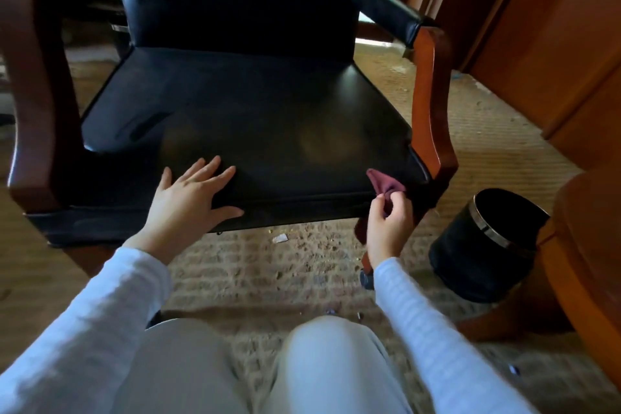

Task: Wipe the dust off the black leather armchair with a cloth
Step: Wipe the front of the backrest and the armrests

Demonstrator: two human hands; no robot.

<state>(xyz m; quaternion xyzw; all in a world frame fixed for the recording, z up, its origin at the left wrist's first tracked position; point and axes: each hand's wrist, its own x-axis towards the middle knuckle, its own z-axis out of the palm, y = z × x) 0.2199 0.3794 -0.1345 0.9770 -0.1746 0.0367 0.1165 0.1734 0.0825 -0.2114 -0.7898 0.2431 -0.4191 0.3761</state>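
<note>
Two hands reach forward from pale sleeves toward the black leather armchair, seen from the head camera. Left hand lies flat on the front edge of the seat, toward its left side, palm down, fingers straight and spread, thumb out along the edge, holding nothing. Right hand is raised at the seat's front right corner, wrist bent, thumb and fingertips pinching a maroon cloth that is bunched against the leather beside the wooden arm post. A black bin stands on the carpet to the right.
</note>
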